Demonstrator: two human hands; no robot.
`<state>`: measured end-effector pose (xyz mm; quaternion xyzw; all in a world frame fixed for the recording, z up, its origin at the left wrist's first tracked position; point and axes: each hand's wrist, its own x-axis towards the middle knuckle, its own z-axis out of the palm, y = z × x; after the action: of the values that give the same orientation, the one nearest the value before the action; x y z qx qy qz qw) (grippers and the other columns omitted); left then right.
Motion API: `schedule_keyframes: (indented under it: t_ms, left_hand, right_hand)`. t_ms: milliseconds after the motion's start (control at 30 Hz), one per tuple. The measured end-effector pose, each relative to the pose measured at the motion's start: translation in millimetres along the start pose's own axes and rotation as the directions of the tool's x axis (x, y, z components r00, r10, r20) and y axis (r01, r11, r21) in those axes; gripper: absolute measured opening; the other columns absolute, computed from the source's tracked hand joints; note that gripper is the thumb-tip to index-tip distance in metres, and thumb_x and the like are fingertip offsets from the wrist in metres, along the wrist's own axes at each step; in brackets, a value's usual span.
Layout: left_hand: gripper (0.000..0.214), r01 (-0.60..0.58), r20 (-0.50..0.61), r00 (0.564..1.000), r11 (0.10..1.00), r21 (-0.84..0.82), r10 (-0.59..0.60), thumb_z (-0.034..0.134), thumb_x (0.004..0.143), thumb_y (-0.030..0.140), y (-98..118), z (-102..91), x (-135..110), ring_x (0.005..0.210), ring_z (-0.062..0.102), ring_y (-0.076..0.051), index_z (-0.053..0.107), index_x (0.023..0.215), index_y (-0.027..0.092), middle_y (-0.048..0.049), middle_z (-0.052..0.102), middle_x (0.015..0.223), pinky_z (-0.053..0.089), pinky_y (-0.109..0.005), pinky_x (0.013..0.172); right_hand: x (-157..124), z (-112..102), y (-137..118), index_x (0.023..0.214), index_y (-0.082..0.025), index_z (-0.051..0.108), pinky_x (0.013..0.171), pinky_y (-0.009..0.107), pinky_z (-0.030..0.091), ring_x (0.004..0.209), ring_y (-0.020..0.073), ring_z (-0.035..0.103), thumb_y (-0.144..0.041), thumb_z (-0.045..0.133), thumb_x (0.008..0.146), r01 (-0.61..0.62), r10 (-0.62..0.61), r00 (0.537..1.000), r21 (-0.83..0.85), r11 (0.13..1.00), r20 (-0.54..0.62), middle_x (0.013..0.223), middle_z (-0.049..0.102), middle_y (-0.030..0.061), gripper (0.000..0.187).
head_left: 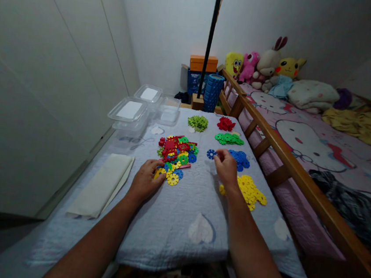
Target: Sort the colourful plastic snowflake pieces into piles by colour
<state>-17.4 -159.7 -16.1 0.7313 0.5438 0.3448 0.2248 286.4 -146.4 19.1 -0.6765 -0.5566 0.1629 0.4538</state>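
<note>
My right hand (225, 164) pinches a blue notched plastic disc (211, 154) above the cloth, just left of a pile of blue discs (240, 160). My left hand (148, 177) rests at the near left edge of a mixed heap of red, green, blue and yellow pieces (179, 149). Its fingers are bent over a yellow disc (160, 172); I cannot tell whether they grip it. A yellow disc (173, 179) lies just right of that hand. Beside my right wrist spreads a pile of yellow discs (249, 192).
Green discs (229, 138), red pieces (226, 124) and light green pieces (197, 123) form piles at the back. Clear plastic boxes (130, 110) stand back left, and a folded cream cloth (99, 185) lies left. A wooden bed rail (279, 160) borders the right side.
</note>
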Motion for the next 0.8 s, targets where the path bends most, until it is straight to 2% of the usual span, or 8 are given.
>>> schedule_keyframes:
  t_ms: [67,133,267,433,600,700,800]
  left_hand:
    - [0.033,-0.004,-0.002,1.000,1.000,0.002,0.004,0.063,0.081,0.039,0,0.6,0,0.106,0.065,-0.025,0.069,0.108,0.021,-0.0085,0.067,0.117,0.054,-0.043,0.099]
    - [0.033,-0.005,0.002,1.000,1.000,0.005,0.005,0.063,0.081,0.039,0,1.1,0,0.108,0.065,-0.026,0.069,0.108,0.021,-0.0087,0.067,0.117,0.054,-0.043,0.099]
    - [0.032,-0.004,0.001,1.000,1.000,0.007,0.004,0.063,0.080,0.039,0,1.6,1,0.107,0.065,-0.026,0.069,0.106,0.022,-0.0084,0.067,0.115,0.054,-0.043,0.098]
    - [0.032,-0.011,-0.008,1.000,1.000,0.001,0.011,0.065,0.079,0.039,-2,0.7,0,0.104,0.065,-0.025,0.070,0.106,0.022,-0.0077,0.067,0.115,0.054,-0.043,0.099]
    - [0.032,-0.010,0.001,1.000,1.000,-0.017,0.010,0.065,0.079,0.038,-1,-1.9,0,0.106,0.065,-0.025,0.070,0.107,0.023,-0.0073,0.067,0.114,0.055,-0.042,0.097]
    - [0.033,-0.014,-0.010,1.000,1.000,-0.014,0.014,0.064,0.080,0.037,-2,-1.7,0,0.107,0.065,-0.025,0.070,0.108,0.022,-0.0077,0.067,0.114,0.054,-0.042,0.098]
    - [0.033,-0.018,-0.018,1.000,1.000,0.003,0.018,0.063,0.080,0.036,-4,-0.4,0,0.109,0.065,-0.026,0.069,0.109,0.021,-0.0084,0.067,0.115,0.053,-0.044,0.101]
  right_hand:
    - [13,-21,9,0.094,-0.021,0.063,0.071,0.028,0.042,0.071,0.0182,0.058,-0.023,0.059,0.079,-0.071,0.061,0.995,-0.114,0.991,-0.082,0.075,0.064,0.0004,0.015]
    - [24,-37,18,0.089,-0.022,0.062,0.070,0.027,0.040,0.069,0.0174,0.057,-0.018,0.059,0.078,-0.101,0.080,0.991,-0.213,0.972,-0.103,0.072,0.063,-0.0004,0.012]
    - [36,-53,33,0.074,-0.023,0.057,0.069,0.026,0.038,0.072,0.0171,0.055,-0.014,0.059,0.077,-0.121,0.087,0.989,-0.319,0.940,-0.119,0.072,0.062,0.0002,0.009]
    - [41,-49,45,0.070,-0.023,0.056,0.069,0.026,0.038,0.071,0.0175,0.054,-0.011,0.060,0.076,-0.165,0.120,0.983,-0.375,0.912,-0.140,0.071,0.062,0.0002,0.014]
    - [38,-46,47,0.070,-0.023,0.057,0.074,0.027,0.041,0.075,0.0192,0.057,-0.009,0.059,0.075,-0.176,0.123,0.979,-0.370,0.912,-0.161,0.073,0.065,0.0017,0.015]
    - [34,-45,41,0.073,-0.022,0.059,0.079,0.029,0.042,0.080,0.0207,0.058,-0.012,0.058,0.078,-0.142,0.085,0.982,-0.368,0.919,-0.168,0.080,0.068,0.0046,0.012]
    - [28,-35,29,0.076,-0.021,0.061,0.083,0.030,0.044,0.084,0.0213,0.059,-0.015,0.057,0.081,-0.055,0.006,0.989,-0.335,0.941,-0.145,0.085,0.069,0.0063,0.009]
